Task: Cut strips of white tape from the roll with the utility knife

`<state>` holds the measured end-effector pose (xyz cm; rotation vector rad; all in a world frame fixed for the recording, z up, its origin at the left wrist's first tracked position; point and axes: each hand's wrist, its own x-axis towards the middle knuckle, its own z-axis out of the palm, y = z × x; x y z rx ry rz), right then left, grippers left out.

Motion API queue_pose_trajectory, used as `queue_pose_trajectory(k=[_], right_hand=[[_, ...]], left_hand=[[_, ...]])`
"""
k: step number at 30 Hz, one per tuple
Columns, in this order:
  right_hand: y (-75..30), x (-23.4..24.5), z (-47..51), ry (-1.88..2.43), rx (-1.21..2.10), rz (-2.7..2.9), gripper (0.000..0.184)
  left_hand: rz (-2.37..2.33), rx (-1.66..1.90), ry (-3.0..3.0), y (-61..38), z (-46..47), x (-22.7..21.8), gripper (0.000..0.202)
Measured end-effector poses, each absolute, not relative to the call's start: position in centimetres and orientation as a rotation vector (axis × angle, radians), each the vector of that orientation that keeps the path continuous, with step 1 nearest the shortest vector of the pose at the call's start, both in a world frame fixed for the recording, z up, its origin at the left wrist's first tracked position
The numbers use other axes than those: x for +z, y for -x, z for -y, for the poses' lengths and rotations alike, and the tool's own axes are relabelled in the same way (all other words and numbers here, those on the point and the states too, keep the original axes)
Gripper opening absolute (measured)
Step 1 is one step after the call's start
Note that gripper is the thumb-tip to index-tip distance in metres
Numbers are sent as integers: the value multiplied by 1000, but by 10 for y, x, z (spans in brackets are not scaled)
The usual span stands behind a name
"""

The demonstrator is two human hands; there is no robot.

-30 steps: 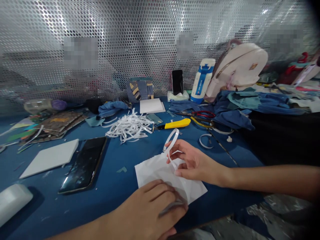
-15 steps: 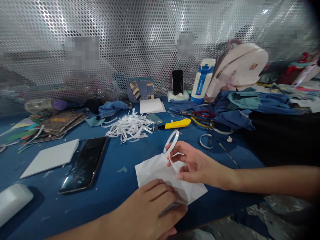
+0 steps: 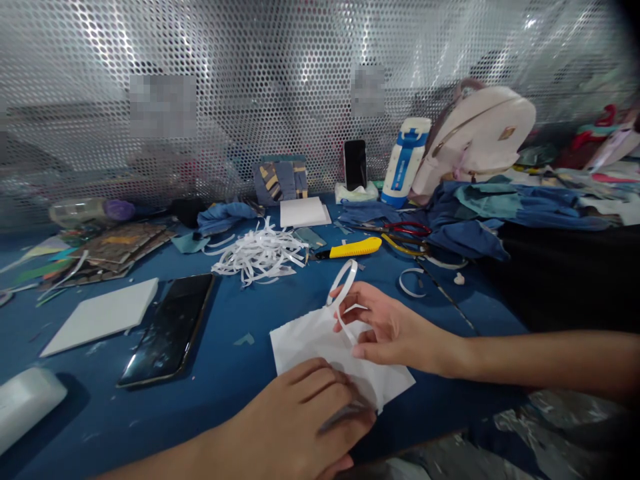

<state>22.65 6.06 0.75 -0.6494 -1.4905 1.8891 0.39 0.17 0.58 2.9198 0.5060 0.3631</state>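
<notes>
A white sheet of paper (image 3: pixel 300 340) lies on the blue table in front of me. Curled over its near edge, my left hand (image 3: pixel 315 407) is closed, with the fingertips partly hidden beneath it. My right hand (image 3: pixel 395 327) is closed loosely on a narrow roll of white tape (image 3: pixel 343 283), held tilted just above the paper's far side. From the roll a thin white strip runs down past the right thumb towards the sheet.
Behind the paper lie a heap of white strips (image 3: pixel 260 253), a yellow cutter knife (image 3: pixel 355 247) and red-handled scissors (image 3: pixel 410 229). A phone (image 3: pixel 170 327), a white pad (image 3: pixel 103 313) and a white mouse (image 3: pixel 30 403) are leftward. A bottle (image 3: pixel 406 163) and backpack (image 3: pixel 480 140) stand behind.
Both hands stay almost in place. A small white end now shows at the paper's near edge beside my left fingertips. The right thumb has shifted very slightly left.
</notes>
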Motion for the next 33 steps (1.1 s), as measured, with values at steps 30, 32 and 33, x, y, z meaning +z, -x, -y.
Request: queue_pose_trajectory(k=[30,32,33], right_hand=[[-223,-3,-70,638,1775,1558,58],[-223,-3,-71,635,1733,1615,57],[-224,-3,-72,640,1700,1654,57]], left_hand=[[-491,304,-3043,-8,1,6,53],[-507,310,-3047,-8,2,5,53],[-513,314,-3048,-9,2,5,52]])
